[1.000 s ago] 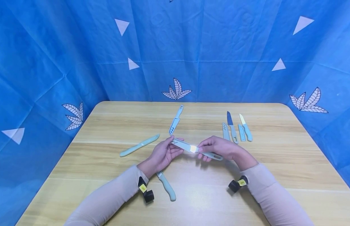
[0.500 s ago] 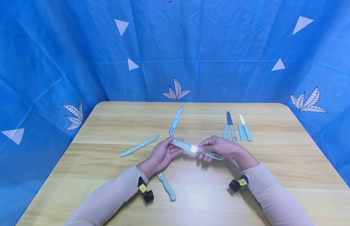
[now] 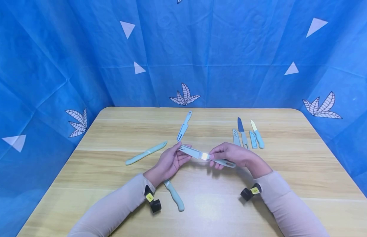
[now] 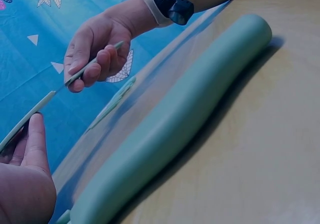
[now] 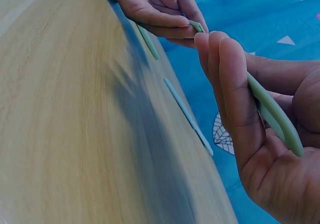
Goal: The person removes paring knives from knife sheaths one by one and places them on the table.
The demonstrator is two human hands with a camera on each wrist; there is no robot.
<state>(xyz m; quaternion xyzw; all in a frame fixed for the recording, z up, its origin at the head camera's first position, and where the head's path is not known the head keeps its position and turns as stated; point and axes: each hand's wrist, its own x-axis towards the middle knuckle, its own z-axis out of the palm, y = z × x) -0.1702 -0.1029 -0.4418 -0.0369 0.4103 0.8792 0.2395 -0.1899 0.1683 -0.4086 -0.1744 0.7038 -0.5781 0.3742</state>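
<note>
Over the middle of the table, my left hand [image 3: 169, 163] grips a pale green blade sheath [image 3: 189, 151] between thumb and fingers. My right hand [image 3: 231, 155] pinches the handle [image 3: 227, 163] of a knife, its slotted end sticking out past the fingers. A short bright stretch of blade [image 3: 205, 156] shows between sheath and handle; the rest of the blade is hidden inside the sheath. In the left wrist view the sheath [image 4: 27, 116] and the handle [image 4: 95, 63] lie in one line, both raised off the table. Below my left wrist lies another knife [image 3: 175, 197], partly covered by the arm.
A sheathed knife [image 3: 146, 153] lies left of my left hand, and another sheathed knife [image 3: 184, 126] lies behind it. At the right are a dark-bladed knife [image 3: 242, 130] and a pale-bladed knife [image 3: 257, 133], each beside a loose sheath. A blue curtain [image 3: 231, 49] hangs behind the table.
My right hand has shifted slightly right with the knife, and a little more blade shows out of the sheath. The left hand stays almost where it was.
</note>
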